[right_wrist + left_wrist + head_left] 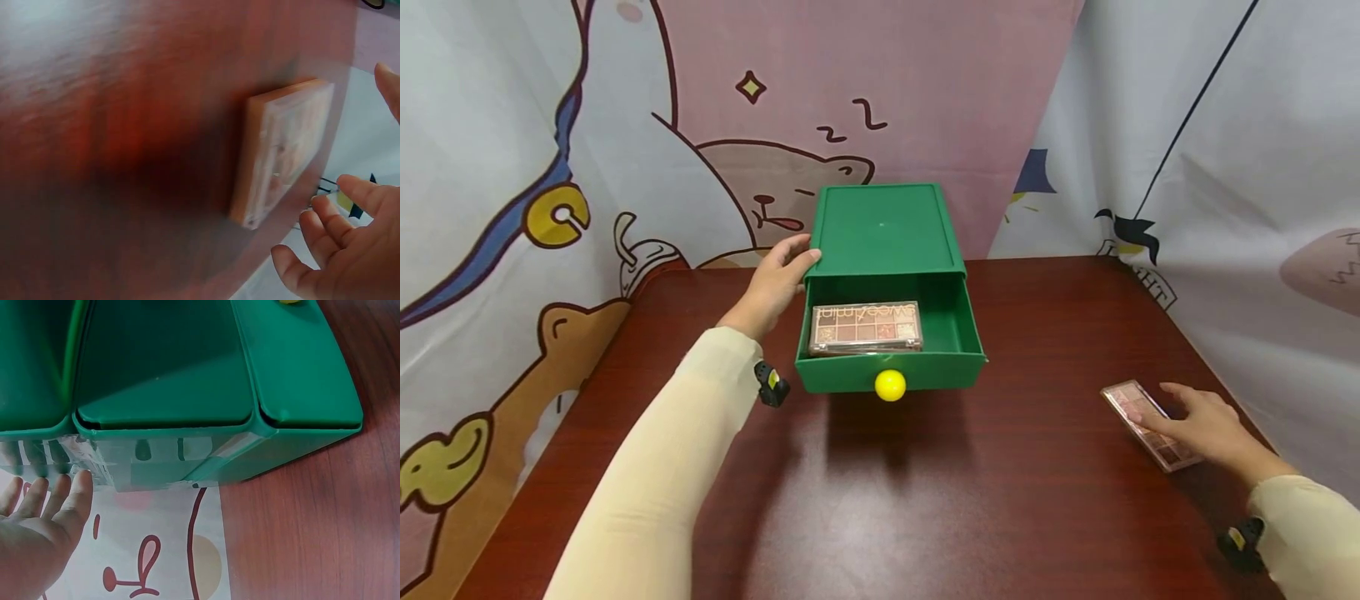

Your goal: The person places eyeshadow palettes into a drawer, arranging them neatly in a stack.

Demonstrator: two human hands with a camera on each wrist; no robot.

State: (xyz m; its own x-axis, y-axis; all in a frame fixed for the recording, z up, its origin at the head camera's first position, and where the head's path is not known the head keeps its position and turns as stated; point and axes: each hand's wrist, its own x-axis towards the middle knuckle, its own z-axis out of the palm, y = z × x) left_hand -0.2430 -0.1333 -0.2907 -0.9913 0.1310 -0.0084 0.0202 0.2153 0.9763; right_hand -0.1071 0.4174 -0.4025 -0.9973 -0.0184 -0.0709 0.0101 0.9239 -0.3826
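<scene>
A green box stands on the table with its drawer pulled out, a yellow ball knob on the front. Inside the drawer, toward its left, lies an eyeshadow palette with a clear lid. My left hand rests against the box's left side, thumb at the top edge; its fingers look extended in the left wrist view. Far to the right, my right hand hovers by a second eyeshadow palette lying on the table. In the right wrist view, spread fingers stand apart from that palette.
The dark red wooden table ends at a printed cartoon cloth behind and at both sides. The right palette lies near the table's right edge. Each wrist carries a small black device.
</scene>
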